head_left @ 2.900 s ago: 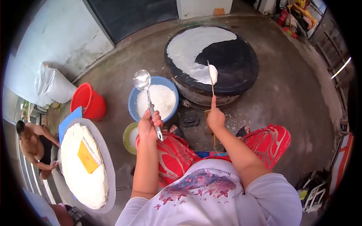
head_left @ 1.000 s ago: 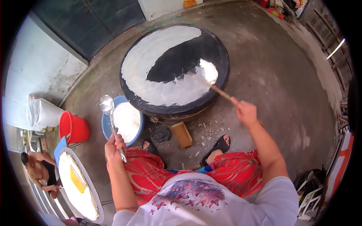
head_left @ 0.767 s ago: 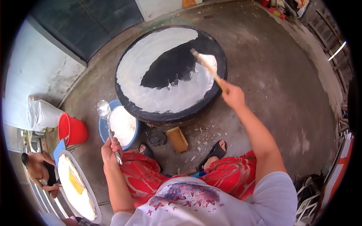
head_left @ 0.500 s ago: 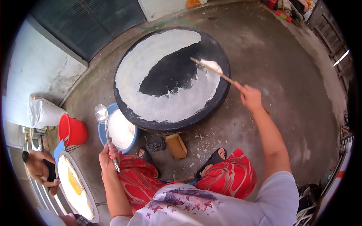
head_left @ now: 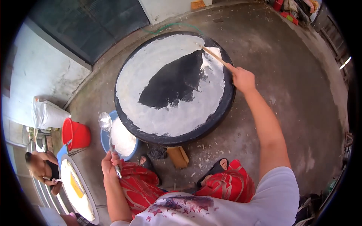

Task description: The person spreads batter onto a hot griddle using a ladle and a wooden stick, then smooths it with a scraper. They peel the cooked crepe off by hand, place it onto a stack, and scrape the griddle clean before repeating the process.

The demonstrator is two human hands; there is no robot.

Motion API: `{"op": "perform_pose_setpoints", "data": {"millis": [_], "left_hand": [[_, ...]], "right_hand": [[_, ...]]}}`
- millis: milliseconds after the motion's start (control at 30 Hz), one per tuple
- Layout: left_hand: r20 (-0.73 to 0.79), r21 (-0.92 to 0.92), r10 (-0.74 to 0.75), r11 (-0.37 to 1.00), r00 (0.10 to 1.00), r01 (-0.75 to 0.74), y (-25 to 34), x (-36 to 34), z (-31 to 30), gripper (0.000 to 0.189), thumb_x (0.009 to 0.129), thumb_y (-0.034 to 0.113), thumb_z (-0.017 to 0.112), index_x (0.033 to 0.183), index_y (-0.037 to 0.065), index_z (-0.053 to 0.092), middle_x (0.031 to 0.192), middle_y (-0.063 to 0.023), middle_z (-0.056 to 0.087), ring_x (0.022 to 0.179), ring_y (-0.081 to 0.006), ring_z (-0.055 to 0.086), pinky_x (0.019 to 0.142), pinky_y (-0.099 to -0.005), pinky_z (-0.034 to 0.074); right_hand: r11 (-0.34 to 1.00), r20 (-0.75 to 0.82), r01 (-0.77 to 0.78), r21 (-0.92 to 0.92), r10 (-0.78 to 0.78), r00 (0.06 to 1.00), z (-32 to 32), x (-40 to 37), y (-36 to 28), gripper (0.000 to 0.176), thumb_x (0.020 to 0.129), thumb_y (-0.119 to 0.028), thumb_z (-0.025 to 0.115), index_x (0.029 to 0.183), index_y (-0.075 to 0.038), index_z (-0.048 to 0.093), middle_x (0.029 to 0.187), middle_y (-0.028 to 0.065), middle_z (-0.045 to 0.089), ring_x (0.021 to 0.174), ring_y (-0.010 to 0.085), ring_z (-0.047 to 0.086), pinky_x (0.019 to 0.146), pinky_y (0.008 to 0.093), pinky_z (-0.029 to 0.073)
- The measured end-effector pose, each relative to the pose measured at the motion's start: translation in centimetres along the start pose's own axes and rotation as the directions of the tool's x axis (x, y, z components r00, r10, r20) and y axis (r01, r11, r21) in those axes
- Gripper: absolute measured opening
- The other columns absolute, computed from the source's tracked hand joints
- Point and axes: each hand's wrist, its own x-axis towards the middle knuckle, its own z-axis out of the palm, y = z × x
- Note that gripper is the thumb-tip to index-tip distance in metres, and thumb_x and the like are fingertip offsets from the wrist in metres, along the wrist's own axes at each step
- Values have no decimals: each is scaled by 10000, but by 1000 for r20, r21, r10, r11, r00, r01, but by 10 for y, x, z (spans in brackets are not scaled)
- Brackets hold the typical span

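Close to the body, the left hand is closed around the handle of a metal ladle, the fingers wrapped tightly. The ladle is held upright above the blue basin, which holds white batter. Beyond it stands the round black griddle, where the batter is spread in a wide ring around a bare dark patch. At the far rim a wooden spreader is gripped by the right hand, the fingers curled on the stick, and its head touches the batter there.

For an even layer, it is judged that the spreader should be kept flat and drawn with light, steady pressure, so that the patch is covered without ridges.

Compared with half a second ago, the spreader has been moved from the right middle to the far rim, and more of the right side is covered.
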Motion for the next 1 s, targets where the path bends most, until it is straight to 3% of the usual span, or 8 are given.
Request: {"op": "perform_pose_setpoints", "data": {"millis": [133, 233, 400, 600, 667, 767, 867, 1000], "left_hand": [[-13, -16, -36, 999, 999, 35, 1, 3, -3, 247, 920, 160, 358, 1095, 26, 470, 713, -58, 472, 481, -82, 386, 377, -181, 317], [16, 41, 19, 999, 1000, -20, 4, -2, 1, 248, 920, 165, 352, 1097, 39, 472, 704, -47, 467, 482, -77, 387, 371, -179, 321], [26, 6, -1, 1000, 1000, 1, 2, 7, 1, 243, 914, 154, 363, 1098, 36, 469, 704, -51, 462, 486, -76, 388, 374, -177, 321], [25, -7, -22, 1000, 999, 22, 4, 2, 0, 239, 906, 148, 379, 1093, 32, 472, 709, -59, 465, 490, -80, 392, 382, -182, 326], [59, -11, -20, 1000, 998, 21, 4, 4, -3, 239, 905, 149, 382, 1089, 30, 475, 710, -61, 468, 491, -82, 394, 384, -184, 327], [40, -15, -19, 1000, 999, 19, 9, 4, -7, 261, 903, 165, 391, 1116, 29, 457, 723, -59, 462, 498, -90, 389, 389, -190, 323], [76, -3, -31, 1000, 997, 31, 8, 1, -5, 269, 913, 174, 380, 1135, 37, 444, 729, -60, 454, 502, -92, 379, 394, -196, 320], [136, -40, -87, 995, 987, 93, 7, -6, -6, 270, 922, 182, 366, 1143, 44, 438, 733, -63, 449, 508, -96, 376, 402, -199, 320]], "right_hand": [[930, 45, 228, 288, -251, 967, -20, -24, 7, 507, 689, -25, 515, 1124, -279, 567, 692, 73, 522, 662, 266, 548, 587, 367, 442], [964, 63, 209, 166, -221, 973, -22, -37, 56, 556, 682, -5, 518, 1161, -287, 542, 730, 74, 521, 683, 259, 548, 591, 373, 435], [994, 25, -8, -113, 11, 1000, 29, 30, 22, 477, 780, -41, 431, 1207, -248, 484, 874, 88, 532, 836, 274, 555, 714, 407, 463], [880, 191, -442, 174, 410, 892, -13, 32, -26, 392, 805, -65, 374, 1173, -126, 493, 964, 226, 581, 928, 375, 547, 772, 452, 437], [914, 138, -395, 91, 381, 914, 1, 8, -10, 364, 826, -65, 379, 1163, -112, 510, 870, 175, 623, 787, 320, 605, 698, 398, 468], [553, 429, -552, 624, 347, 834, -7, -16, -12, 302, 875, -124, 404, 1140, -65, 538, 636, 19, 548, 515, 81, 472, 505, 240, 402], [707, 173, -453, 543, 433, 885, 47, -22, 16, 297, 879, -134, 396, 1122, -71, 554, 621, 20, 545, 497, 83, 466, 478, 240, 384], [517, 551, -668, 536, 386, 740, -20, -16, -53, 279, 851, -130, 434, 1076, -62, 584, 928, 153, 629, 780, 210, 616, 719, 302, 465]]}}
